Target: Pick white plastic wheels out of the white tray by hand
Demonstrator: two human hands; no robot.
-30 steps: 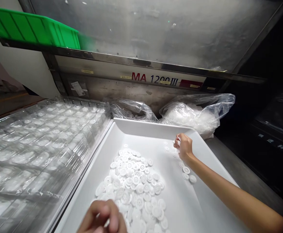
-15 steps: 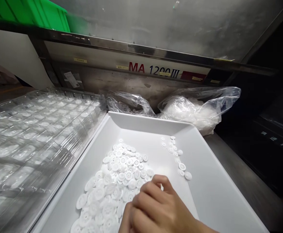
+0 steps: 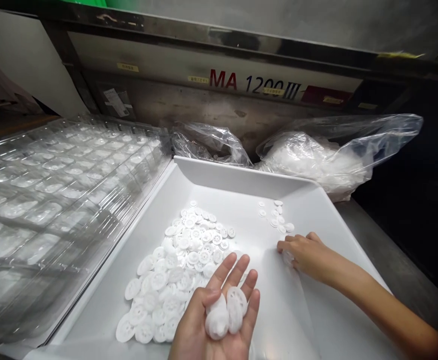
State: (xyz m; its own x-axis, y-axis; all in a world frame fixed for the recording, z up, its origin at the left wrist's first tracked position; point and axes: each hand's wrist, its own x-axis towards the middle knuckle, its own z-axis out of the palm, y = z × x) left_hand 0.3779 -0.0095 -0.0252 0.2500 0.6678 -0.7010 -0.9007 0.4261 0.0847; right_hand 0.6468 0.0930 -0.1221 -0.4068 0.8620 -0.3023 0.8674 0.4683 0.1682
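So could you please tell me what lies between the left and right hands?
Only bare tray shows between the left hand and the right hand, in the head view.

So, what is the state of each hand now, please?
Left hand: palm up, fingers open, holding discs.
Right hand: fingers curled over a disc; grip cannot be told.

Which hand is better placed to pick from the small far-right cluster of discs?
Probably the right hand: it is nearest the small cluster, while the left hand cups several white discs.
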